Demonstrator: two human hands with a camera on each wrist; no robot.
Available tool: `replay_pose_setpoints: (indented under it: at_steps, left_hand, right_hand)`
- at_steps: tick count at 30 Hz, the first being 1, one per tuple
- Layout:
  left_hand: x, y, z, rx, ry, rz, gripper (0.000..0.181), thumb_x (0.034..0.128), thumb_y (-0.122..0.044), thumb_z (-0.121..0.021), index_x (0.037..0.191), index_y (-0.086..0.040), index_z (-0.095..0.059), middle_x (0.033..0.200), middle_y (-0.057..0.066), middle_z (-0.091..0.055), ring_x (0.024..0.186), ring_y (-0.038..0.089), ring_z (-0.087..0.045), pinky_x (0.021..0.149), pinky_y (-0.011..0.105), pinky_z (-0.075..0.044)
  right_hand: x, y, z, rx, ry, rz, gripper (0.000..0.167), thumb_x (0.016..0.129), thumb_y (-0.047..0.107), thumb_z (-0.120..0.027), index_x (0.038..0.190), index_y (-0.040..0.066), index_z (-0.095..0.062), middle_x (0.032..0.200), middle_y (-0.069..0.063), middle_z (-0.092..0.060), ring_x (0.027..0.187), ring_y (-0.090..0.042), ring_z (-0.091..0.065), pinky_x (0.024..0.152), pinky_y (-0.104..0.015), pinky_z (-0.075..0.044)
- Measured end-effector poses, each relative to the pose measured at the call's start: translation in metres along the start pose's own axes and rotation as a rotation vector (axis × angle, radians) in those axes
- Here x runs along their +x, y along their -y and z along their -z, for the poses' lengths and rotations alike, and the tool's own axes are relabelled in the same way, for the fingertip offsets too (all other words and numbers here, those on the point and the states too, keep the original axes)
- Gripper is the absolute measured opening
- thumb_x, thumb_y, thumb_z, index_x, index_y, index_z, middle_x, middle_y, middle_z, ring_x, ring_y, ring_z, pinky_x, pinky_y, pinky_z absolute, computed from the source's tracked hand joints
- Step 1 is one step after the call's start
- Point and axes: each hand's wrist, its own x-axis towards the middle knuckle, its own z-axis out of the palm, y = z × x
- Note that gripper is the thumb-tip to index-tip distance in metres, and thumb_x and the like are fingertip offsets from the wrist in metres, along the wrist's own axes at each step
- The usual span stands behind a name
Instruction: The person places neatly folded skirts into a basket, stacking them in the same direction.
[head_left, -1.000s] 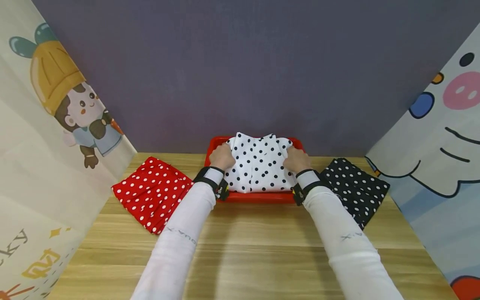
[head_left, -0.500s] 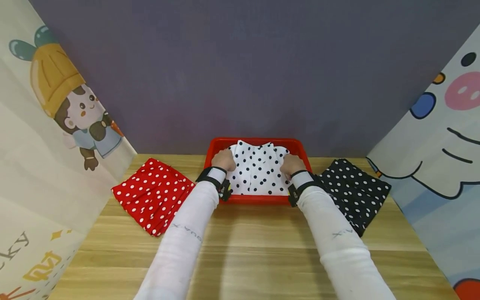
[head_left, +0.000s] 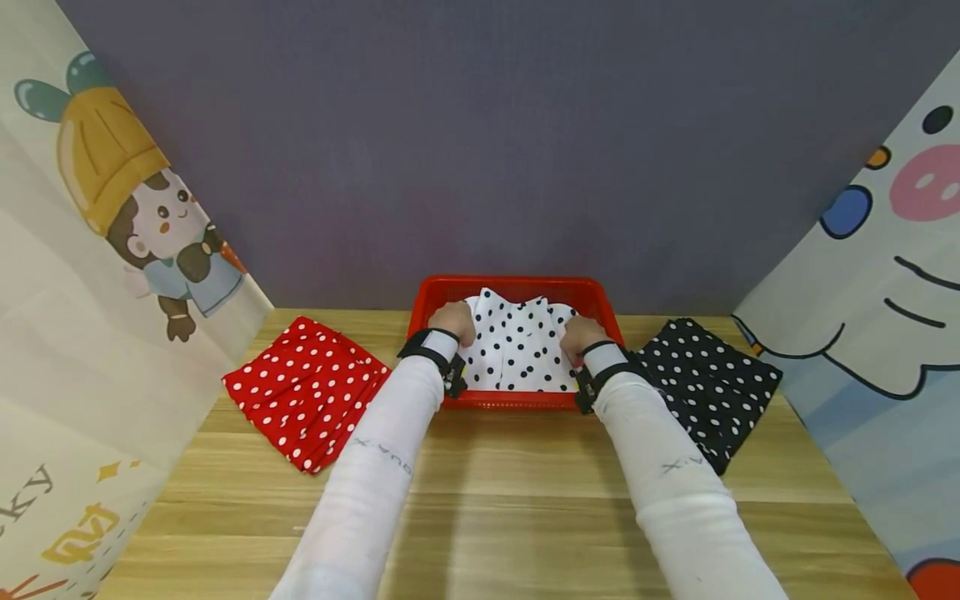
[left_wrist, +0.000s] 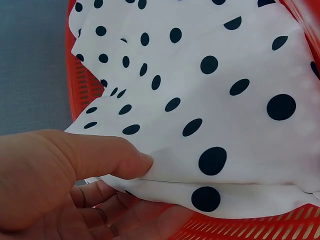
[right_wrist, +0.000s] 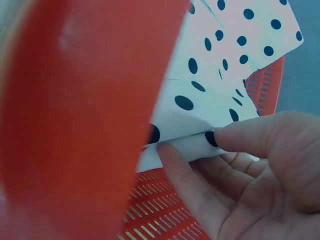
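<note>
A folded white shirt [head_left: 519, 346] with black dots and a collar-like far edge lies inside a red plastic basket [head_left: 517, 401]. My left hand [head_left: 453, 323] holds its left side. In the left wrist view the thumb [left_wrist: 127, 159] presses on top of the shirt [left_wrist: 225, 145] and the fingers go beneath it. My right hand [head_left: 582, 337] holds the opposite side. In the right wrist view that thumb [right_wrist: 242, 137] lies at the folded edge, the index finger touches the side, and the other fingers are partly hidden below.
A folded red cloth [head_left: 307, 392] with white dots lies on the wooden table [head_left: 510, 500] left of the basket. On the right lies a folded black cloth [head_left: 708, 387] with white dots, partly behind the right sleeve. A grey wall [head_left: 480, 150] stands directly behind the basket.
Both hands have lowered the white shirt deeper into the basket, so more of the basket's back rim and inner wall shows. The red and black cloths have stayed in place.
</note>
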Motion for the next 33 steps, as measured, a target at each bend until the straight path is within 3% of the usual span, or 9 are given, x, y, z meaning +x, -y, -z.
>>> replay_pose_setpoints:
  at_steps: [6, 10, 14, 18, 23, 26, 27, 29, 33]
  left_hand:
    - [0.000, -0.004, 0.001, 0.023, 0.016, -0.009, 0.014, 0.0795, -0.007, -0.062, 0.094, -0.004, -0.062, 0.074, 0.008, -0.049, 0.059, 0.019, -0.045, 0.047, 0.026, -0.037]
    - [0.002, -0.003, 0.001, 0.001, 0.097, -0.047, 0.022, 0.0791, -0.007, -0.062, 0.101, -0.003, -0.060, 0.080, 0.008, -0.050, 0.061, 0.019, -0.043, 0.048, 0.025, -0.035]
    - [0.004, 0.003, 0.000, -0.006, 0.187, -0.054, 0.035, 0.0782, -0.013, -0.065, 0.111, -0.004, -0.057, 0.095, 0.008, -0.054, 0.075, 0.020, -0.049, 0.059, 0.028, -0.043]
    - [0.004, 0.009, 0.000, 0.020, 0.234, -0.068, 0.046, 0.0783, -0.022, -0.067, 0.119, -0.005, -0.054, 0.108, 0.007, -0.055, 0.092, 0.021, -0.051, 0.077, 0.034, -0.048]
    - [-0.001, 0.010, 0.003, 0.018, 0.248, -0.100, 0.050, 0.0789, -0.024, -0.067, 0.122, -0.004, -0.053, 0.112, 0.008, -0.056, 0.096, 0.022, -0.053, 0.082, 0.035, -0.048]
    - [-0.004, 0.009, 0.005, 0.024, 0.245, -0.109, 0.050, 0.0793, -0.025, -0.066, 0.123, -0.004, -0.053, 0.115, 0.009, -0.056, 0.096, 0.022, -0.054, 0.082, 0.036, -0.048]
    - [-0.004, 0.009, 0.006, 0.026, 0.244, -0.111, 0.051, 0.0795, -0.025, -0.066, 0.124, -0.004, -0.053, 0.117, 0.009, -0.056, 0.097, 0.022, -0.054, 0.082, 0.036, -0.048]
    - [-0.006, 0.010, 0.007, 0.027, 0.240, -0.113, 0.052, 0.0798, -0.026, -0.066, 0.125, -0.005, -0.052, 0.119, 0.009, -0.055, 0.098, 0.022, -0.054, 0.083, 0.036, -0.048]
    - [-0.011, 0.013, 0.007, 0.012, 0.216, -0.129, 0.051, 0.0801, -0.025, -0.066, 0.124, -0.004, -0.052, 0.114, 0.008, -0.056, 0.094, 0.021, -0.053, 0.081, 0.035, -0.048]
  right_hand:
    - [0.009, -0.005, -0.006, 0.037, 0.067, 0.053, 0.007, 0.073, -0.002, -0.052, 0.078, 0.003, -0.051, 0.061, -0.005, -0.043, 0.051, -0.017, -0.046, 0.046, -0.023, -0.039]
    - [0.013, -0.007, -0.009, 0.080, 0.112, 0.079, 0.011, 0.082, 0.005, -0.048, 0.071, 0.006, -0.045, 0.054, -0.001, -0.038, 0.047, -0.014, -0.045, 0.046, -0.021, -0.038]
    - [0.011, -0.007, -0.008, 0.105, 0.133, 0.074, 0.012, 0.087, 0.011, -0.047, 0.081, 0.002, -0.052, 0.050, 0.000, -0.040, 0.046, -0.012, -0.046, 0.047, -0.021, -0.039]
    - [0.006, -0.008, -0.006, 0.104, 0.140, 0.076, 0.022, 0.090, 0.017, -0.046, 0.090, -0.004, -0.054, 0.053, -0.002, -0.045, 0.046, -0.013, -0.047, 0.046, -0.021, -0.041]
    - [0.008, -0.011, -0.006, 0.070, 0.159, 0.033, 0.036, 0.092, 0.023, -0.045, 0.108, -0.008, -0.051, 0.077, -0.012, -0.053, 0.047, -0.016, -0.048, 0.046, -0.025, -0.045]
    - [0.024, -0.020, -0.012, 0.047, 0.164, 0.045, 0.047, 0.091, 0.028, -0.046, 0.121, -0.007, -0.047, 0.102, -0.019, -0.055, 0.059, -0.021, -0.056, 0.057, -0.031, -0.050]
    - [0.036, -0.028, -0.017, 0.031, 0.148, 0.085, 0.051, 0.090, 0.032, -0.048, 0.121, -0.007, -0.048, 0.107, -0.020, -0.055, 0.065, -0.021, -0.056, 0.060, -0.031, -0.050]
    - [0.044, -0.033, -0.019, 0.009, 0.138, 0.115, 0.057, 0.089, 0.036, -0.049, 0.128, -0.005, -0.045, 0.123, -0.021, -0.051, 0.088, -0.026, -0.058, 0.079, -0.036, -0.050]
    - [0.033, -0.030, -0.015, -0.029, 0.089, 0.163, 0.058, 0.089, 0.033, -0.050, 0.134, -0.002, -0.041, 0.138, -0.022, -0.041, 0.121, -0.033, -0.044, 0.102, -0.047, -0.035]
